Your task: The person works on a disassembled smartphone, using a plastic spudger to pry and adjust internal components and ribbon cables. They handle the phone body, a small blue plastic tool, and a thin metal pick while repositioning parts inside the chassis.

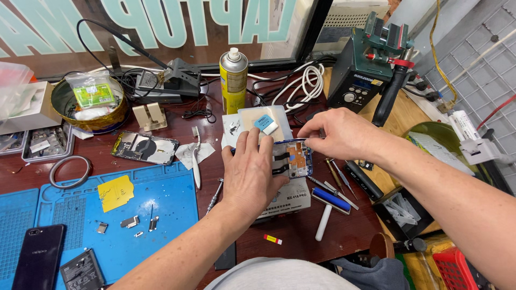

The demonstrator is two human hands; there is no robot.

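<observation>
While my left hand (pixel 248 174) lies flat, fingers spread, on the opened phone (pixel 294 158) atop the grey pad (pixel 287 198), my right hand (pixel 336 134) pinches its upper edge. Screwdrivers (pixel 338 180) and a roller (pixel 330 201) crowd the right side; the blue mat (pixel 161 209) to the left offers more room.

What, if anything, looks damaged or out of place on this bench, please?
Nothing looks spilled. The left hand presses on an opened phone with its insides bare, while the right hand pinches its top edge. A second opened phone lies near the blue mat, where small loose parts lie scattered.
</observation>
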